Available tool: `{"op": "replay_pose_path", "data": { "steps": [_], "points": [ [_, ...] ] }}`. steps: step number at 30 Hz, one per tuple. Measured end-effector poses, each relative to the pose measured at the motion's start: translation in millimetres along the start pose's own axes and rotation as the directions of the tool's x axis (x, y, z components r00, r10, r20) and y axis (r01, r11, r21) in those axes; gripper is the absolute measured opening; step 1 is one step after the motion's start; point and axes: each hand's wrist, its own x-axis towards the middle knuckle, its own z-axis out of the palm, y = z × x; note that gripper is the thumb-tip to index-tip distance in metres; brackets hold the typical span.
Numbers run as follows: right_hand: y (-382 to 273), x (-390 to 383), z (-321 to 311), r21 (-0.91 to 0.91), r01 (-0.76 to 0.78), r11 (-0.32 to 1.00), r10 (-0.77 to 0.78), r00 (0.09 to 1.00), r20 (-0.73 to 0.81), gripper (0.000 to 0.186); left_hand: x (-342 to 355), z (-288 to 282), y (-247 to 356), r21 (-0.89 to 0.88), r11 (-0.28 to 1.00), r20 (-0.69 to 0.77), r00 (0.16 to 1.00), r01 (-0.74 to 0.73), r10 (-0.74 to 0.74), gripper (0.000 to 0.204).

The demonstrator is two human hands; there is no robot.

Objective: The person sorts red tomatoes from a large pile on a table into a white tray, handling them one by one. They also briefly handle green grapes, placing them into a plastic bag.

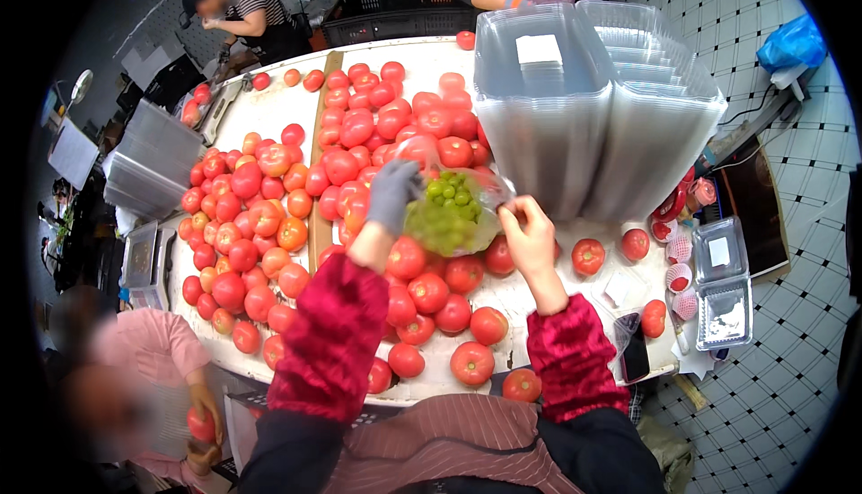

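Observation:
A clear plastic bag (485, 196) of small round green fruit, like grapes (449, 199), is in front of me above the tomatoes. My right hand (532, 238), bare, pinches the bag's right edge between thumb and fingertips. On the bag's left side my left hand (393, 196), in a grey glove, has its fingers curled in at the edge; they are slightly blurred. Red tomatoes (428, 293) lie under and around the bag, and a larger heap of tomatoes (355, 126) spreads beyond my left hand.
Tall stacks of clear plastic boxes (548, 126) stand at the back right. A wooden strip (320, 184) divides the tomatoes. A phone (635, 350) lies near the right edge, beside open clear containers (723, 287). Co-workers stand at far left, across the table and at near left, one holding a tomato (201, 424).

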Motion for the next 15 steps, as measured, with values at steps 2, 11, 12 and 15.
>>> {"op": "replay_pose_path", "data": {
  "steps": [2, 11, 12, 15],
  "points": [
    [-4, -13, -11, -0.026, 0.103, 0.994, -0.106, 0.983, -0.152, 0.025, -28, -10, 11, -0.413, 0.906, 0.090, 0.994, 0.092, -0.060, 0.017],
    [-17, 43, 81, -0.332, 0.305, 0.893, -0.062, 0.812, 0.581, 0.034, -65, -10, 22, -0.115, 0.943, -0.005, 0.950, -0.312, 0.314, 0.008],
    [0, 50, 84, -0.385, 0.334, 0.860, -0.062, 0.818, 0.572, 0.037, -63, -5, 25, -0.028, 0.930, 0.015, 0.930, -0.366, 0.367, 0.007],
    [12, 62, 90, -0.458, 0.316, 0.831, 0.048, 0.780, 0.623, 0.048, -53, 1, 28, 0.163, 0.863, 0.090, 0.879, -0.477, 0.469, 0.014]
  ]
}}
